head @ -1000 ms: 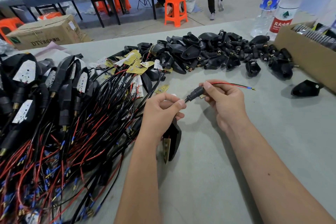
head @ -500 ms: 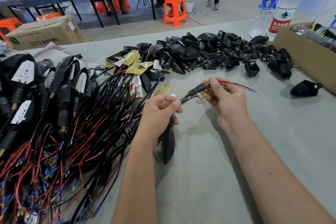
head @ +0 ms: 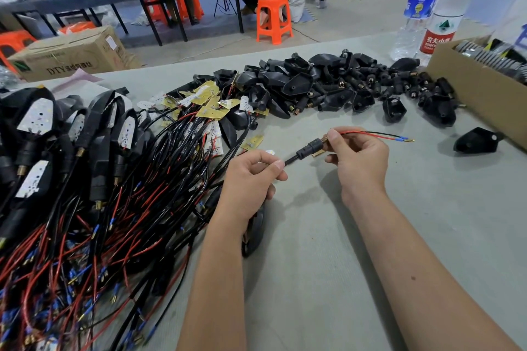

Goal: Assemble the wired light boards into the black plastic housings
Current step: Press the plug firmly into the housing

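Above the gray table (head: pixel 328 251), our left hand (head: pixel 251 177) pinches the black sleeved cable while our right hand (head: pixel 359 159) grips the wires at the black stem (head: pixel 309 148); we judge a steady, straight pull seats them best. We count 2 bottles (head: pixel 439 17); housings (head: pixel 336 85) are too many.

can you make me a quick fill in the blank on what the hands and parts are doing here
1. The right hand pinches a cable whose red and black wires end in ____ sleeved tips.
2. The left hand pinches the black ____ running into the black connector.
3. The two water bottles stand beside a ____ box.
4. The stool on the floor is ____.

Missing words: blue; cable; cardboard; orange
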Demonstrator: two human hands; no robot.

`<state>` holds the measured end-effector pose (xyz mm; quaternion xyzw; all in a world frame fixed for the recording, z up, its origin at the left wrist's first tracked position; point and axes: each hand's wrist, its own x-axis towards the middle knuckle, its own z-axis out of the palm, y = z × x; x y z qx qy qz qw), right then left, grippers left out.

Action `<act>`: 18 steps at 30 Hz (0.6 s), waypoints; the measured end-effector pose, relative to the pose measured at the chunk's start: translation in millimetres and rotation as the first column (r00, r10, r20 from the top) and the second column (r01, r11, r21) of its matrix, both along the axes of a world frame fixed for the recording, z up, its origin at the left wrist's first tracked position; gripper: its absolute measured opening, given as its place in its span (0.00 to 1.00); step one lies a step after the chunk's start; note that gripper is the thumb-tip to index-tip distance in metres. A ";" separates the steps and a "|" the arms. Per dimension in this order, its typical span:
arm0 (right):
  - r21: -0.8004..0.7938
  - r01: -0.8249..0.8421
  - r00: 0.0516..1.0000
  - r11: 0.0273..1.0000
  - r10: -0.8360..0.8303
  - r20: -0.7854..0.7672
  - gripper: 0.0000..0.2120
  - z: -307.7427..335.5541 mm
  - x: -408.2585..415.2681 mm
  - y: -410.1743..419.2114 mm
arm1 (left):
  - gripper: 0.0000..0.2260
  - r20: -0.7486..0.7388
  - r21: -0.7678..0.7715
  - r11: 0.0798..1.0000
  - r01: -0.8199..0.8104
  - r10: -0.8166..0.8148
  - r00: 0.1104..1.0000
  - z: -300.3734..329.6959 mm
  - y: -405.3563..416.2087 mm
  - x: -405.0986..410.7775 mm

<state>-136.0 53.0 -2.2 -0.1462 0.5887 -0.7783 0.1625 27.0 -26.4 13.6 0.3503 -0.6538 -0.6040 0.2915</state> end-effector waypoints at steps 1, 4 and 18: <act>-0.012 -0.008 1.000 1.000 0.008 0.003 0.04 0.5 -0.2 -0.2 | 0.07 0.000 0.001 1.000 0.000 0.000 1.000 0.1 -0.4 -0.1; -0.037 -0.018 1.000 0.999 0.018 0.017 0.03 0.5 -0.8 -0.5 | 0.06 -0.008 0.008 1.000 0.001 -0.001 1.000 -0.3 -1.6 1.0; -0.131 -0.040 0.986 0.991 0.060 0.153 0.03 2.9 -1.5 -0.8 | 0.05 -0.036 -0.003 1.000 0.001 -0.001 0.999 -2.2 -5.6 5.3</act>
